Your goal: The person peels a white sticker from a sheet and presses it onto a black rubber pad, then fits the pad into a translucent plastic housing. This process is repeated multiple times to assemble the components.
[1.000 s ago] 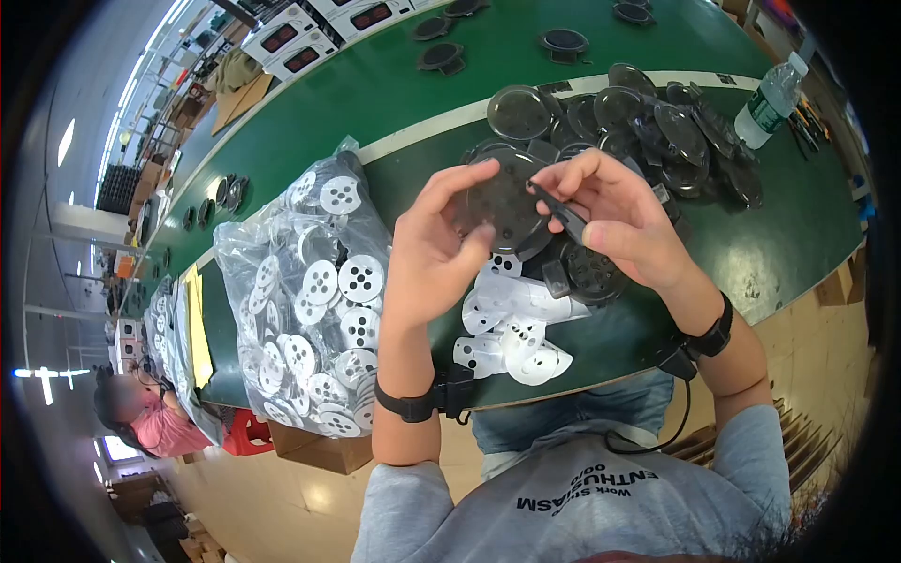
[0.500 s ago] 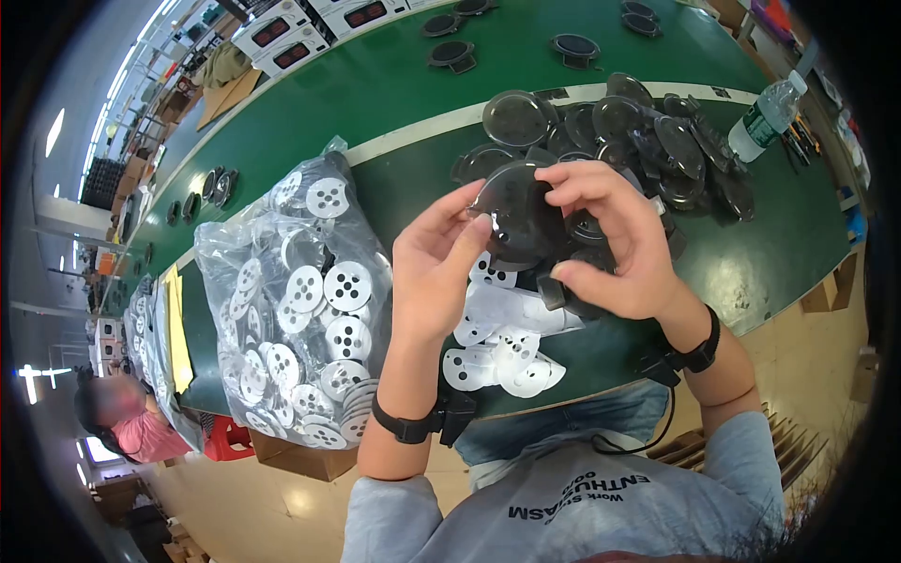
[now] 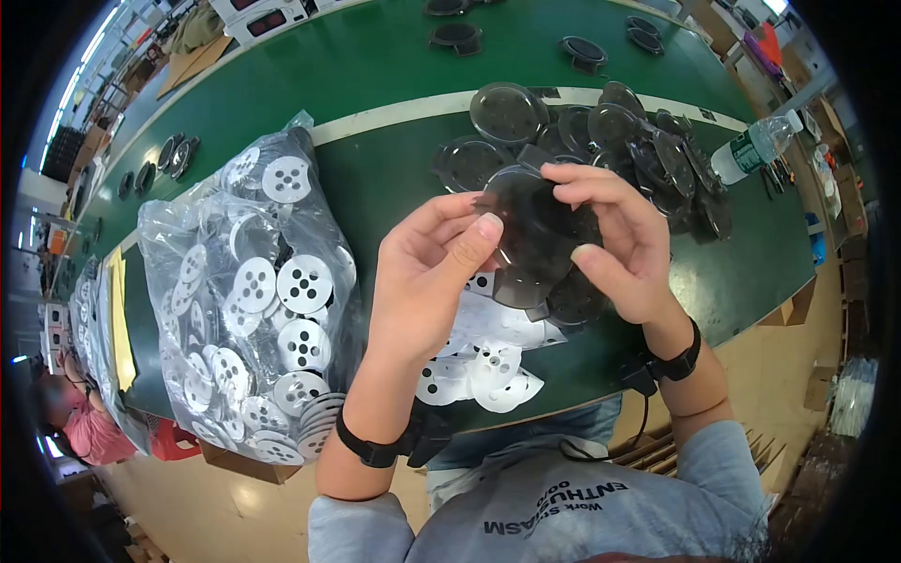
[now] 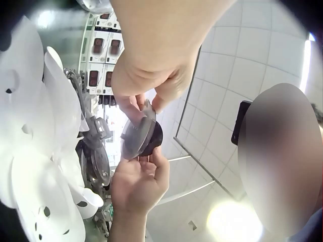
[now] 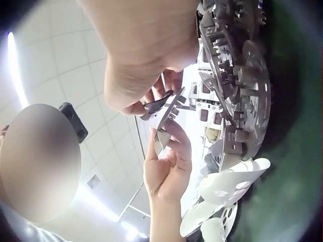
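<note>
My left hand [image 3: 422, 272] pinches the left edge of a round, see-through dark plastic cover [image 3: 521, 277] between thumb and fingers, above the table. Against the cover's right part lies a thin black disc [image 4: 155, 140], which my right hand [image 3: 624, 239] grips by its edge with thumb and fingertips. Seen from the right wrist, the black disc [image 5: 157, 106] is bent and close beside the cover [image 5: 164, 123], whose small posts show. Below the hands lie white sheets with holes [image 3: 493, 366], partly overlapped by another dark cover [image 3: 574, 300].
Dark covers [image 3: 615, 127] are heaped behind my hands, with a water bottle [image 3: 755, 150] to their right. A clear plastic bag [image 3: 249, 310] of white holed discs stands at left. Farther back, dark round parts [image 3: 455, 36] sit on the green table [image 3: 357, 70].
The black disc, earlier edge-on in my right fingers and apart from the cover, now lies against it. The cover has been turned and tilted between my hands. The head view has shifted.
</note>
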`<state>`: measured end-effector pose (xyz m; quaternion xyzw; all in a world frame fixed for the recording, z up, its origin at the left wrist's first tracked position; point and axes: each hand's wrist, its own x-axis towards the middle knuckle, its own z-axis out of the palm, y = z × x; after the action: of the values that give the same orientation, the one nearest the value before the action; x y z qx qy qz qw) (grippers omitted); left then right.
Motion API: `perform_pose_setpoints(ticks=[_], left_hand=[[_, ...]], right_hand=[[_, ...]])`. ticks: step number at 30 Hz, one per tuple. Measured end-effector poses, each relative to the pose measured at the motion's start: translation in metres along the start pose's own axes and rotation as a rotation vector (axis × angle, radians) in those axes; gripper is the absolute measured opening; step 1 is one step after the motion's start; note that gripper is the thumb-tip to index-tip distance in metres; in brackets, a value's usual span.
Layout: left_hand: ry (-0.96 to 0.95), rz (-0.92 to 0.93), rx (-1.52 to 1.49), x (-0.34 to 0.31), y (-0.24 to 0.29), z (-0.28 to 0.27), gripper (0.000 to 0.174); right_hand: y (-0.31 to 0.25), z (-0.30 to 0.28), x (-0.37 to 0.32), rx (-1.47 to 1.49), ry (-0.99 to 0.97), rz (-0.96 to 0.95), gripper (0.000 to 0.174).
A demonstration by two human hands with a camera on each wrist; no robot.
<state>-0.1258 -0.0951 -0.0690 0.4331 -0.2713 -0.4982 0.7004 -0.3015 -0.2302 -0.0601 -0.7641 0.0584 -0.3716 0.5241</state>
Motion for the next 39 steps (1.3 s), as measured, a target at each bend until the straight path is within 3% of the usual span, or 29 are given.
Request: perform_pose_setpoints(ticks=[6,15,21,39], left_hand=[[-0.019,-0.033,-0.113,-0.002,-0.002,0.002,0.026],[-0.033,-0.088,-0.214,-0.002,-0.003,0.002,0.025],[-0.033,-0.105,-0.221,-0.002,-0.003,0.003,0.023],[-0.042,-0.119,-0.272,0.000,-0.006,0.001,0.019]], right_hand=[[0.004,-0.001,0.001,-0.018,-0.043,-0.023,0.041],[0.010,0.001,-0.002,0.299,0.038,0.086,0.034],[0.011,-0.001,-0.003,0.192,-0.020,0.058,0.033],[0.007,0.001,-0.002,0.233,-0.013,0.097,0.028]])
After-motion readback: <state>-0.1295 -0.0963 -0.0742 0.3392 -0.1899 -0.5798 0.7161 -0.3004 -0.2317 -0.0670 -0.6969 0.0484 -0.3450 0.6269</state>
